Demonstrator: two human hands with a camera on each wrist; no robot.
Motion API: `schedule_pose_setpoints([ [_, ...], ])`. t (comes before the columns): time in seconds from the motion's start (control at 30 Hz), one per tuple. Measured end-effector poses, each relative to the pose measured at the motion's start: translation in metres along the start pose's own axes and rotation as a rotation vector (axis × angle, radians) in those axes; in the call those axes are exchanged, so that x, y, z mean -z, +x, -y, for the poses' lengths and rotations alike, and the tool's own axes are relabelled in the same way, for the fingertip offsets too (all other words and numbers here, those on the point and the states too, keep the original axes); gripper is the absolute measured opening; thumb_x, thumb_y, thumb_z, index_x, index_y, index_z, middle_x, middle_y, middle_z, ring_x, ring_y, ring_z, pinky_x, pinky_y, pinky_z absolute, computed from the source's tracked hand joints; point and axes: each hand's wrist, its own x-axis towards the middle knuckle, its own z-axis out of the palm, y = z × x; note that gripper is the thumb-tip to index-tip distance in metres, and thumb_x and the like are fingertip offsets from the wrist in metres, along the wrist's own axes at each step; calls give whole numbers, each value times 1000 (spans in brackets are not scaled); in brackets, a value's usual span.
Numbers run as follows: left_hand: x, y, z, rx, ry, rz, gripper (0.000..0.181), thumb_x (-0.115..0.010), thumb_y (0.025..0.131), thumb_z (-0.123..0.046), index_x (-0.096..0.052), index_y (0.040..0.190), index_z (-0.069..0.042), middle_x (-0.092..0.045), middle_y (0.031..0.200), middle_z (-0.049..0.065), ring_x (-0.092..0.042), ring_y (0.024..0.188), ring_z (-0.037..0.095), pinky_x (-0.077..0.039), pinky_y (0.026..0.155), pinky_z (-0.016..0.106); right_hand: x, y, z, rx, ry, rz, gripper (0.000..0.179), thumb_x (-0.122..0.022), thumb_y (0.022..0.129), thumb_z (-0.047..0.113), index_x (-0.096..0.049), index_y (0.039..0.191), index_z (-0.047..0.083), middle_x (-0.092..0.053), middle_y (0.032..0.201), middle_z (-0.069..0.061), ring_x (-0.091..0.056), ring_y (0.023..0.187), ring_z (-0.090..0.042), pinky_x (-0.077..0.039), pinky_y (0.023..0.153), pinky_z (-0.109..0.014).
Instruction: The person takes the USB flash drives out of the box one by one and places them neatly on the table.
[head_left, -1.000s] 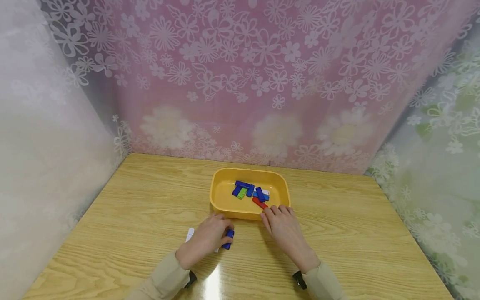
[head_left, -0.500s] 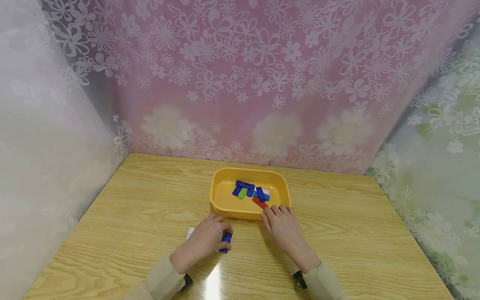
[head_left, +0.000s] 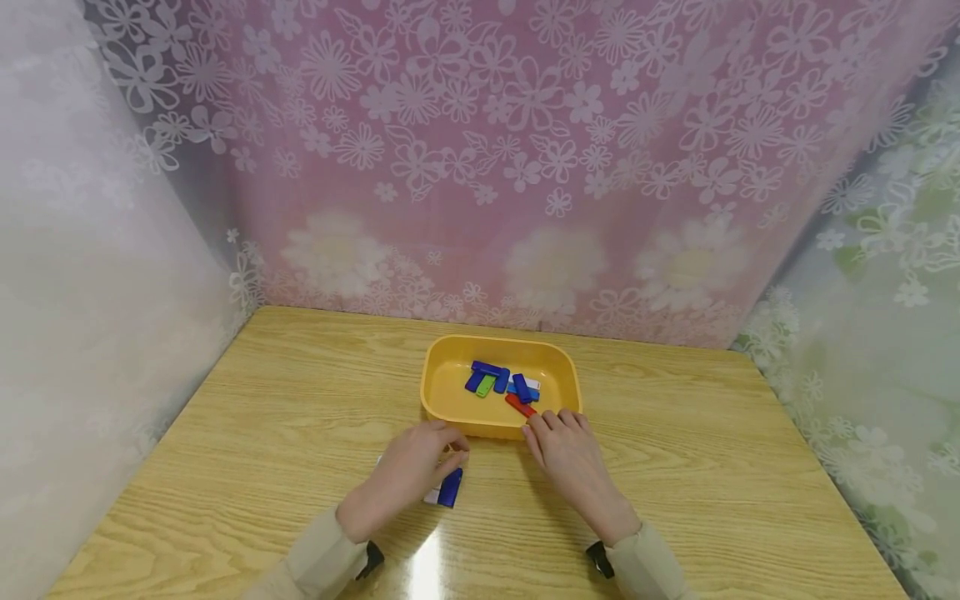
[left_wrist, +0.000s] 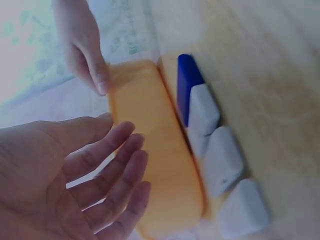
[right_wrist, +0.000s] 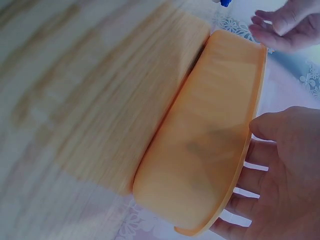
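My right hand (head_left: 573, 458) grips the front right rim of the yellow plastic bin (head_left: 480, 429), thumb outside and fingers over the edge. My left hand (head_left: 408, 462) hovers just in front of the bin with loosely bent fingers and nothing held. Below its fingertips a blue stick (head_left: 450, 489), shaped like a USB flash drive, lies on the table. Beside it several white sticks (left_wrist: 224, 161) line up in a row in the left wrist view; the left hand covers most of them in the head view.
Inside the bin lie several blue sticks (head_left: 487, 367), a green stick (head_left: 485, 386), a red stick (head_left: 517, 405) and a white one (head_left: 531, 384). The wooden table (head_left: 315, 375) ends at a pink flowered curtain (head_left: 480, 208) behind the bin.
The left hand has let go of the blue stick and lifted off it; the stick has shifted slightly left and toward me, beside the white ones. The right hand has stayed on the rim.
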Motion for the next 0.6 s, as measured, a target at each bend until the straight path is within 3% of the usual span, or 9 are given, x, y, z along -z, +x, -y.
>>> schedule_pose_setpoints([
  [0.2, 13, 17, -4, -39, -28, -78, 5, -74, 94, -18, -74, 94, -13, -69, 87, -3, -67, 76, 11, -53, 65, 23, 0, 0, 0, 0, -2, 5, 18, -67, 99, 24, -68, 92, 8, -66, 81, -6, -59, 78, -29, -51, 79, -46],
  [0.37, 22, 40, -7, -56, -24, -89, 7, -71, 97, -20, -74, 98, -14, -71, 90, -2, -69, 80, 13, -55, 67, 26, 0, 0, 0, -3, -9, 11, 18, -66, 99, 24, -67, 92, 8, -65, 80, -6, -57, 78, -29, -50, 78, -45],
  [0.47, 21, 55, -5, -51, -22, -61, 10, -70, 97, -21, -75, 100, -13, -72, 93, -2, -69, 83, 13, -56, 69, 27, 0, 0, 0, 0, -7, 7, 18, -66, 99, 24, -67, 91, 8, -64, 80, -6, -56, 77, -29, -49, 78, -46],
  [0.6, 15, 73, -1, -19, -29, 40, 13, -70, 97, -23, -75, 103, -11, -73, 95, -1, -68, 85, 14, -56, 76, 28, -1, 0, 0, 5, -11, 8, 18, -66, 99, 24, -68, 93, 7, -65, 80, -6, -57, 77, -28, -50, 79, -46],
])
